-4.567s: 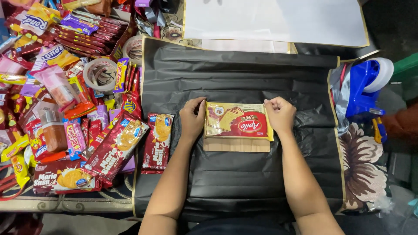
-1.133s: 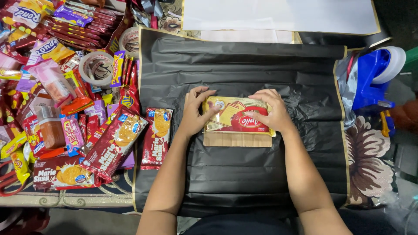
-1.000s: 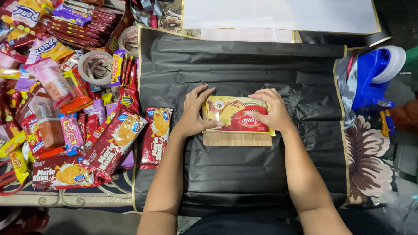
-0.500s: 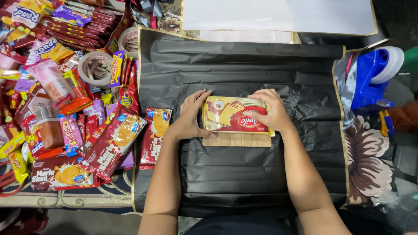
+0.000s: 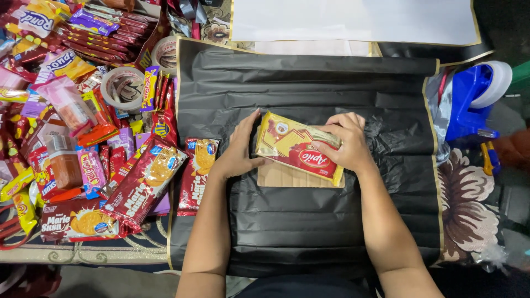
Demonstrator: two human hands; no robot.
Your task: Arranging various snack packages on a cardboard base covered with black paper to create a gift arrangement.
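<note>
We count two hands, the left hand (image 5: 238,152) and the right hand (image 5: 343,144), at the centre of the frame, on one yellow-and-red snack box (image 5: 295,148). One flat piece of cardboard (image 5: 284,176) lies under it, on one black sheet (image 5: 309,88). We see two tape rolls (image 5: 122,88) at upper left and one blue tape dispenser (image 5: 469,99) at upper right. In the left half lies a heap of snack packets (image 5: 83,138), too many and too overlapped for us to count.

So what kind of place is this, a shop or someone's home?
Likely a home gift-wrapping spot on the floor: heaps of snack packets, black wrapping sheet spread out, tape rolls and a blue tape dispenser. Both hands hold a yellow-red snack pack.
</note>
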